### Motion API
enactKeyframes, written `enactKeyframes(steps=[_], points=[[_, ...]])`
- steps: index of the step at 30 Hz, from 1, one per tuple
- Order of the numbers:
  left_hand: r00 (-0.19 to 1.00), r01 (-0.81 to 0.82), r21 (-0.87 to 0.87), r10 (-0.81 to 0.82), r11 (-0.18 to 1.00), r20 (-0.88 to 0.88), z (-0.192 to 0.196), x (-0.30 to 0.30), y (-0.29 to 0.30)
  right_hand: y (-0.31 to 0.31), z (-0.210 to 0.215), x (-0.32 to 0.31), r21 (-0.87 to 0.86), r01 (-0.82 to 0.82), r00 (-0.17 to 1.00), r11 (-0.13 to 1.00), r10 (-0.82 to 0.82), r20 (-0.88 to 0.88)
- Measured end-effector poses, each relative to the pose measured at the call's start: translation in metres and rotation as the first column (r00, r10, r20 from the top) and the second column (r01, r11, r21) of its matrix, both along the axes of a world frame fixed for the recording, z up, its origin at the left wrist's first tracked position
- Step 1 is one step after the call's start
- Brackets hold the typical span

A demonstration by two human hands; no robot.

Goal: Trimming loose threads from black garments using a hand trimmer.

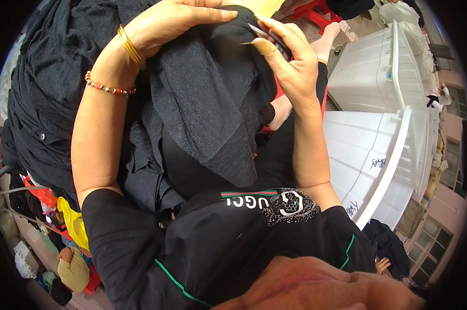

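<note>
A dark grey garment hangs down over my lap, raised close to the camera. My left hand lies over its top fold and pinches the cloth; gold bangles and a bead bracelet circle that wrist. My right hand is just to the right of the fold and holds small thread snips, their thin blades pointing left at the cloth edge. The blade tips sit close to my left fingertips. More black clothing lies piled under my left forearm.
Two white plastic crates stand at the right, tilted on their sides. A red stool shows at the top. Coloured bags and cloth scraps lie on the floor at lower left. A building wall with windows fills the far right.
</note>
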State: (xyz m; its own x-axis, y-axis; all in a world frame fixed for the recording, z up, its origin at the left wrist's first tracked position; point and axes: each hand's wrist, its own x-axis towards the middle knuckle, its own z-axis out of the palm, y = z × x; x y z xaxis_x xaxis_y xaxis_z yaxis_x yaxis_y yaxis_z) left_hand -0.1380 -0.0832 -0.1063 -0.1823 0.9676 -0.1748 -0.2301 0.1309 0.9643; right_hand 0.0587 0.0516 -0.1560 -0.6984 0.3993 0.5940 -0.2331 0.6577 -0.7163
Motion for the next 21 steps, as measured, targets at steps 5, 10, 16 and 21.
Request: enactKeyframes(steps=[5, 10, 16, 21], points=[[0.953, 0.136, 0.054, -0.116, 0.989, -0.282, -0.015, -0.014, 0.001, 0.000, -0.001, -0.007, 0.011, -0.031, 0.999, 0.999, 0.031, 0.020], [0.955, 0.114, 0.031, -0.101, 0.993, -0.279, -0.017, -0.015, 0.001, 0.002, -0.005, -0.009, -0.102, -0.061, 0.997, 0.993, 0.057, -0.044], [0.956, 0.153, 0.049, -0.135, 0.987, -0.260, -0.007, -0.011, 0.002, 0.003, -0.008, -0.011, -0.100, -0.054, 0.995, 0.994, 0.045, -0.092], [0.930, 0.122, -0.010, -0.118, 0.992, -0.348, -0.001, -0.003, 0.001, 0.004, -0.006, -0.006, -0.051, -0.032, 0.996, 0.998, 0.028, -0.088]])
